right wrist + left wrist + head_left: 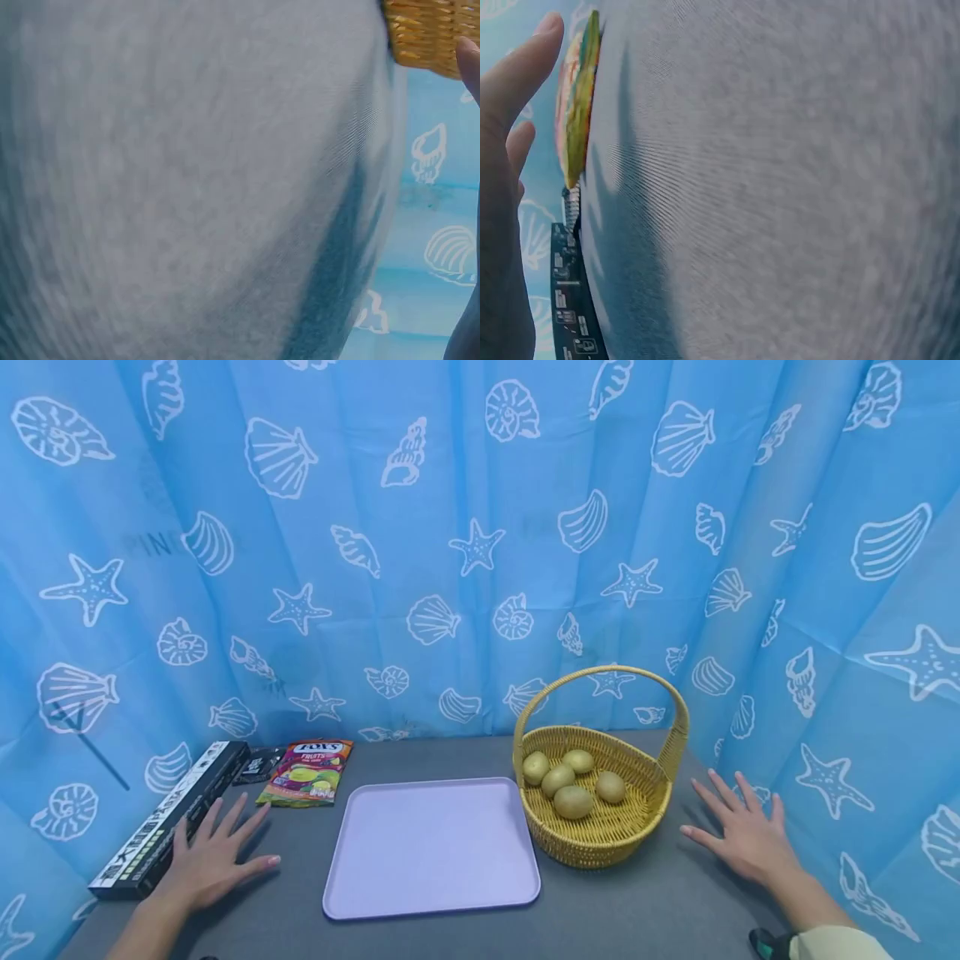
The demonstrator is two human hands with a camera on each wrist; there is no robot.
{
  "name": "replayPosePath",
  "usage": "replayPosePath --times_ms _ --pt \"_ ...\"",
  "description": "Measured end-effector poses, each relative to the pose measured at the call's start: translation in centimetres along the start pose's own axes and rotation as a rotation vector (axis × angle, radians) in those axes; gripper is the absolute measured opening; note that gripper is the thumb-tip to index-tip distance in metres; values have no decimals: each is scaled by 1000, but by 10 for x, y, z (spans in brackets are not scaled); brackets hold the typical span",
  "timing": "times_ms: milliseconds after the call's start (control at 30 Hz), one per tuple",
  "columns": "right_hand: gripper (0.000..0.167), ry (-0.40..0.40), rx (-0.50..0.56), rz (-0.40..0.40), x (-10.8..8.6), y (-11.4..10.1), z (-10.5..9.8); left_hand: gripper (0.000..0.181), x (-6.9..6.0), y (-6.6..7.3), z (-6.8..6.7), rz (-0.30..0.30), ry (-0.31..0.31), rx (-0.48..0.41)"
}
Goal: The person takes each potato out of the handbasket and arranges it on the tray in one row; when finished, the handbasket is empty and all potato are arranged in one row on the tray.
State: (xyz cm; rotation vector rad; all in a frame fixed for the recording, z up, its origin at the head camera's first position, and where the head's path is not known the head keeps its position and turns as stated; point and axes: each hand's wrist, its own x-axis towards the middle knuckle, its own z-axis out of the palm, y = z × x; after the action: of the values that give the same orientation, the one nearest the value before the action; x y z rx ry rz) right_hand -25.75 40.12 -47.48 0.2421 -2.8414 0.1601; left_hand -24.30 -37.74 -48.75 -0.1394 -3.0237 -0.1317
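Note:
My left hand (206,864) is held with its fingers spread, nearest to a long black-and-white box (168,814) and a Fox's Fruits candy bag (307,772). In the left wrist view, its shadow falls on the grey tabletop beside the candy bag (577,112). My right hand (750,839), fingers also spread, is just right of a yellow wicker basket (588,853) with a tall handle. Inside the basket lie several oval, greenish-brown fruits or potatoes (573,802); I cannot tell which. Neither hand holds anything. Between the hands lies a flat lilac tray (433,847).
A small black packet (258,766) lies between the long box and the candy bag. Blue curtains (450,568) printed with white shells and starfish hang behind the grey table (600,914) and along both sides. The basket's left side stands close to the tray's right edge.

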Motion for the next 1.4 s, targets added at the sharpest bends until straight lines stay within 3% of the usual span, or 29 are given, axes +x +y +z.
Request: replayPosePath --times_ms 167,300,433,533,700,833,933,1167,1400 --pt "85 115 14 -58 -2 -8 -6 98 0 4 -4 14 54 7" --pt "85 296 56 -155 -4 -19 -12 97 0 11 -11 42 101 -21" --pt "79 503 157 -251 -3 -36 -19 93 1 21 -22 65 135 -108" --pt "80 605 247 -319 -1 -54 -28 91 0 30 -32 76 155 -191" --pt "71 684 358 -436 9 -83 -42 81 -1 48 -50 131 253 -306" --pt "60 620 382 -417 17 -104 -52 68 -2 61 -60 193 364 -390" --pt "60 541 393 -367 27 -118 -58 62 -2 70 -66 213 398 -477" --pt "51 290 521 -283 67 -138 -66 54 -4 86 -69 206 383 -658" --pt "52 21 576 -172 107 -140 -57 50 -3 96 -53 171 308 -775"
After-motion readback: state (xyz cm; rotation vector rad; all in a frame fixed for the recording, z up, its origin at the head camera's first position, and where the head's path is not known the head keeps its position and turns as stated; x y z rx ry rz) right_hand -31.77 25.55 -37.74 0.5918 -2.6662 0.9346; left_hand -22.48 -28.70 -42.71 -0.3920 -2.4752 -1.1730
